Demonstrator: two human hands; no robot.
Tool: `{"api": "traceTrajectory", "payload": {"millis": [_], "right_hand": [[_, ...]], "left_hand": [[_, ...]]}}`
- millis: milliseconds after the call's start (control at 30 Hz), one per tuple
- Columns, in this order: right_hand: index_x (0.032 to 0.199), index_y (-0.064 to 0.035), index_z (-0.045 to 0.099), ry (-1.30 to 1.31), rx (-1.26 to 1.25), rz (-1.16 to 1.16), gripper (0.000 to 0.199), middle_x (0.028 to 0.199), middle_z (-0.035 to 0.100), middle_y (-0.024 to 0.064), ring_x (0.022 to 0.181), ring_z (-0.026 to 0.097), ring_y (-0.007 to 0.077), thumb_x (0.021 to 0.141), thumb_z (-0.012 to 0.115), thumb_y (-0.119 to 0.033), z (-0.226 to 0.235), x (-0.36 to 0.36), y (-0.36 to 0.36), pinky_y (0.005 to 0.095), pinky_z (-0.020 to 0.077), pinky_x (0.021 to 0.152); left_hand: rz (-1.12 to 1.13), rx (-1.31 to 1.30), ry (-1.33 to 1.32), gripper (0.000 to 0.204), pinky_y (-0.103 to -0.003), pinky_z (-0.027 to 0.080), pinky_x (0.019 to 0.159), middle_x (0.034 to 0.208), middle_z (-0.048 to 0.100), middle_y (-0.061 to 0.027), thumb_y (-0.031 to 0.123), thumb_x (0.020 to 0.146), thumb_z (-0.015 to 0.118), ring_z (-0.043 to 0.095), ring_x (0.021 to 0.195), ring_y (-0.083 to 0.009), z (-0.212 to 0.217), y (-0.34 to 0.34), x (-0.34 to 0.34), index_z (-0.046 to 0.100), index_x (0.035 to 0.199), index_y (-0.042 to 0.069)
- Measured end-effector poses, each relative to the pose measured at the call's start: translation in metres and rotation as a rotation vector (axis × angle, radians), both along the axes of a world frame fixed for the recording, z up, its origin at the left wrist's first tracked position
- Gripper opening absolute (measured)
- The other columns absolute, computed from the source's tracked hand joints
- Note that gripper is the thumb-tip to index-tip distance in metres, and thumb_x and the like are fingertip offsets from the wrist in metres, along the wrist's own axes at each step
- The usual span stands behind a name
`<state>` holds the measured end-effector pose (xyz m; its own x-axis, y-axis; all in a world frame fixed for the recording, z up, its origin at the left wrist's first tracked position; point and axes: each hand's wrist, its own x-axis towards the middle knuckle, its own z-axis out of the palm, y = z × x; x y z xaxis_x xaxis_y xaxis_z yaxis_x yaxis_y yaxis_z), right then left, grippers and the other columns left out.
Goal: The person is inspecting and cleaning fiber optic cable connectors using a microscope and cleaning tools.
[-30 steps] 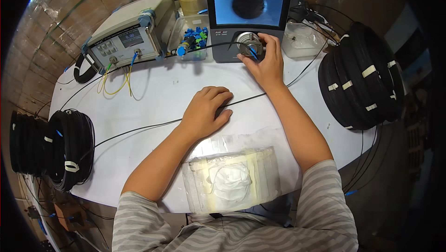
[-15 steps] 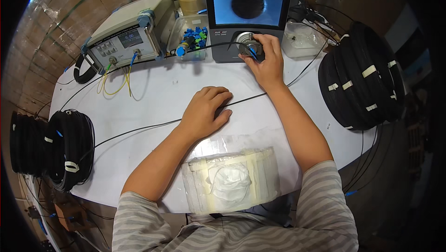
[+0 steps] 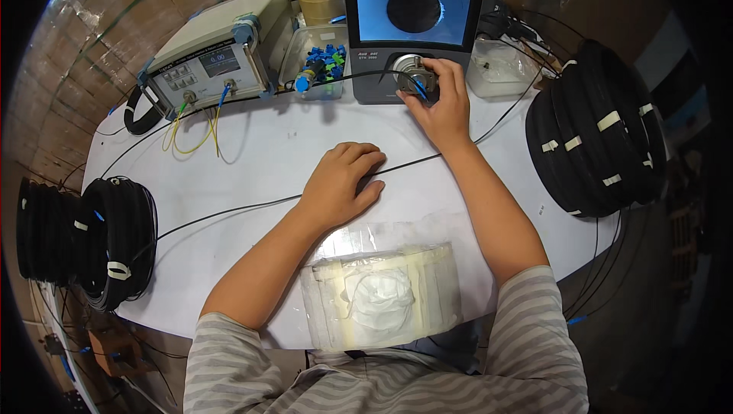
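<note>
The right hand is pinching a blue plug at the screen device's port; the left hand, fingers together, is pressing the black cable on the table. A careless pull is risking a kink there.

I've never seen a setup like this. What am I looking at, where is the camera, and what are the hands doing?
The camera sits on a person's head and looks down, so the picture bends at its edges. Two bare arms reach onto a white table. The right hand pinches a small connector at the round metal port of an inspection device with a blue screen. The left hand rests flat on a thin black cable. Around them lie a grey meter box, a tray of blue caps, coils of black cable and a taped plastic box of white wipes.
</note>
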<state>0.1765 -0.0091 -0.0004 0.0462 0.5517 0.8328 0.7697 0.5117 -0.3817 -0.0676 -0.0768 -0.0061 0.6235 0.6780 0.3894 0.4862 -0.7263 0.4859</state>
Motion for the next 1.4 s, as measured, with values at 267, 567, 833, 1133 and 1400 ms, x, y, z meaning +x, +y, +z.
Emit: {"api": "traceTrajectory", "payload": {"millis": [267,567,833,1133,1400], "right_hand": [[0.127,-0.0087,0.061,0.038,-0.029,-0.021,0.064,0.126,0.059,0.0112,0.116,0.063,0.0358,0.074,0.096,-0.020,0.001,-0.002,0.004,0.0456,0.0547,0.094],[0.129,-0.0110,0.062,0.031,-0.045,0.000,0.065,0.127,0.059,0.0106,0.116,0.063,0.0360,0.074,0.096,-0.017,-0.002,0.000,0.001,0.0462,0.0554,0.094],[0.130,-0.0075,0.059,0.051,-0.058,-0.019,0.069,0.128,0.058,0.0119,0.118,0.062,0.0354,0.074,0.097,-0.023,-0.003,-0.002,0.003,0.0454,0.0559,0.096],[0.133,-0.0087,0.058,-0.004,-0.051,0.010,0.070,0.132,0.057,0.0123,0.120,0.062,0.0360,0.076,0.095,-0.022,-0.002,0.003,0.001,0.0453,0.0548,0.097],[0.135,-0.0088,0.059,-0.012,-0.061,0.014,0.066,0.130,0.057,0.0131,0.120,0.062,0.0371,0.077,0.090,-0.014,-0.003,0.005,0.002,0.0454,0.0541,0.098]], "left_hand": [[0.001,0.013,-0.002,0.042,-0.044,0.048,0.106,0.132,0.067,-0.0117,0.018,0.087,0.077,0.060,0.122,-0.0341,0.003,0.000,0.000,0.070,0.126,0.004],[0.001,0.002,-0.010,0.042,-0.044,0.048,0.106,0.131,0.067,-0.0120,0.018,0.087,0.077,0.060,0.120,-0.0344,0.001,-0.001,0.000,0.070,0.126,0.004],[0.000,0.018,0.004,0.043,-0.044,0.048,0.106,0.131,0.067,-0.0123,0.019,0.087,0.077,0.060,0.120,-0.0348,0.001,0.000,0.000,0.070,0.127,0.004],[0.002,-0.012,0.003,0.043,-0.044,0.048,0.107,0.132,0.067,-0.0119,0.019,0.087,0.077,0.060,0.121,-0.0345,0.001,0.000,0.000,0.070,0.127,0.005],[-0.002,-0.013,-0.001,0.043,-0.044,0.048,0.107,0.132,0.067,-0.0121,0.019,0.087,0.077,0.060,0.121,-0.0347,0.004,0.000,0.001,0.069,0.127,0.004]]}}
